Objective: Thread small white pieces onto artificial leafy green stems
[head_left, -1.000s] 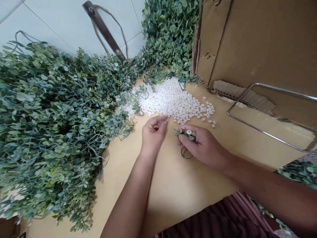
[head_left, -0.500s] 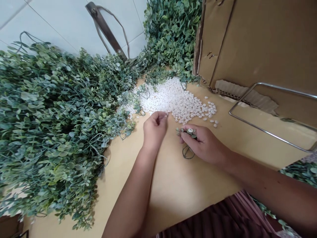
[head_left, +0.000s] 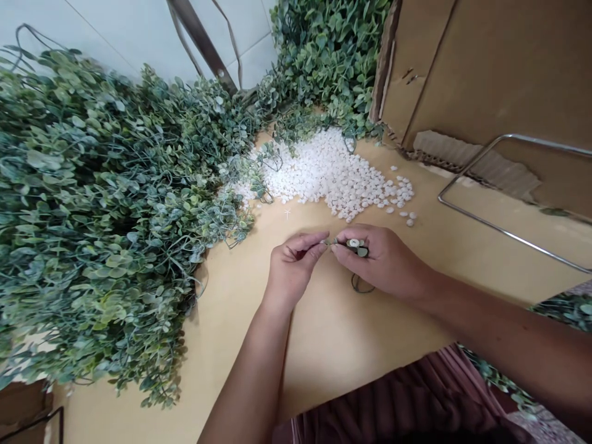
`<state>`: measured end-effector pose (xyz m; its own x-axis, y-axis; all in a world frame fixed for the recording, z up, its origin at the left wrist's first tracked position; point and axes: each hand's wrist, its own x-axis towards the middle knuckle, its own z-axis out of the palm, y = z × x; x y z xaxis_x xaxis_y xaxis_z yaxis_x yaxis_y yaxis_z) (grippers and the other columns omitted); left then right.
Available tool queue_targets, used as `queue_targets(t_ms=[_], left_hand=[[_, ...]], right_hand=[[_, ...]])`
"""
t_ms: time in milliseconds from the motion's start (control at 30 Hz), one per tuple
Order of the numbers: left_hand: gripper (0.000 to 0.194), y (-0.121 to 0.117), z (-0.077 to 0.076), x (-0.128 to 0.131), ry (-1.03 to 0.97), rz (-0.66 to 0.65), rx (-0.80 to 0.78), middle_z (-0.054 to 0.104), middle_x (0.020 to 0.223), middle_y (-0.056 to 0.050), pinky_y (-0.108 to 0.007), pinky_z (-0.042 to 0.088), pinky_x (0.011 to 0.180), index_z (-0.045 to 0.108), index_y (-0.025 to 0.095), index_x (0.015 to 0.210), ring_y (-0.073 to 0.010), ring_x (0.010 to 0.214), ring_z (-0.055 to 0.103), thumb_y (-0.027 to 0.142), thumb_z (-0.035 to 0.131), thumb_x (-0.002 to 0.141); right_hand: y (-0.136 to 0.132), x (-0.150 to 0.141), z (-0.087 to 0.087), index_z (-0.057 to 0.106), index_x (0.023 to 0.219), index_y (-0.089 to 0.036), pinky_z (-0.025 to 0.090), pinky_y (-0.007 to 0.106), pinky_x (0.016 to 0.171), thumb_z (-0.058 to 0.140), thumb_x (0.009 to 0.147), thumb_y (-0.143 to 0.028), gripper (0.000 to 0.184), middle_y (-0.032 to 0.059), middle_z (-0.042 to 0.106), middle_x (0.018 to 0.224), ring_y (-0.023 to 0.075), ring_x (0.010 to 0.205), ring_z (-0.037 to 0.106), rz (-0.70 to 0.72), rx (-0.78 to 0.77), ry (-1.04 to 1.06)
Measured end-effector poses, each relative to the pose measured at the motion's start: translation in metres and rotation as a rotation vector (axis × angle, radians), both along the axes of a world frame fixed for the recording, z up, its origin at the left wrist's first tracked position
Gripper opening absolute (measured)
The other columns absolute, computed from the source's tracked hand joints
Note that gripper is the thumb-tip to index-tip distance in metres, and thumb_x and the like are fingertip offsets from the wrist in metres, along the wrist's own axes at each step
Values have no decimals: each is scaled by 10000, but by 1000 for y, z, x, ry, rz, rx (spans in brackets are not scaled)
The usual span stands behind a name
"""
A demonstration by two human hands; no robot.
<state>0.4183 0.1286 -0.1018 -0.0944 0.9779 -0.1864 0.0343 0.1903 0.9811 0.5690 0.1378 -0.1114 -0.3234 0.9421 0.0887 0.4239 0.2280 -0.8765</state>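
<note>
My right hand (head_left: 383, 262) is closed round a small green leafy sprig (head_left: 356, 248) with a white bead on it; the sprig's thin wire stem loops down below the hand onto the table. My left hand (head_left: 293, 268) is pinched shut at the sprig's left tip, thumb and forefinger pressed together; what they hold is too small to make out. Both hands hover over the tan tabletop (head_left: 333, 345), just in front of a heap of small white beads (head_left: 333, 176).
A big pile of artificial green foliage (head_left: 102, 209) covers the left of the table and runs round the back. A cardboard box (head_left: 485, 68) stands at the back right, with a bent metal wire frame (head_left: 499, 231) in front of it. Maroon cloth (head_left: 402, 407) lies at the near edge.
My left hand has drawn back from the bead heap and come right to meet the sprig in my right hand. The view has shifted slightly.
</note>
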Motion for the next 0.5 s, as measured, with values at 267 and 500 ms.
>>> queue_targets(t_ms=[267, 500], left_hand=[[123, 0, -3, -1, 50, -14, 60, 654, 683, -16, -207, 450, 605, 750, 188, 734, -100, 640, 561, 162, 732, 615], [152, -1, -2, 0, -61, -56, -31, 635, 640, 6, -209, 455, 567, 743, 178, 769, -71, 546, 529, 190, 734, 618]], right_hand=[[0, 0, 1, 604, 643, -161, 386, 246, 552, 511, 767, -252, 180, 10, 580, 621, 135, 577, 516, -23, -32, 35], [1, -1, -1, 614, 653, -167, 400, 247, 565, 503, 750, -209, 153, 8, 594, 633, 139, 596, 538, -36, -29, 56]])
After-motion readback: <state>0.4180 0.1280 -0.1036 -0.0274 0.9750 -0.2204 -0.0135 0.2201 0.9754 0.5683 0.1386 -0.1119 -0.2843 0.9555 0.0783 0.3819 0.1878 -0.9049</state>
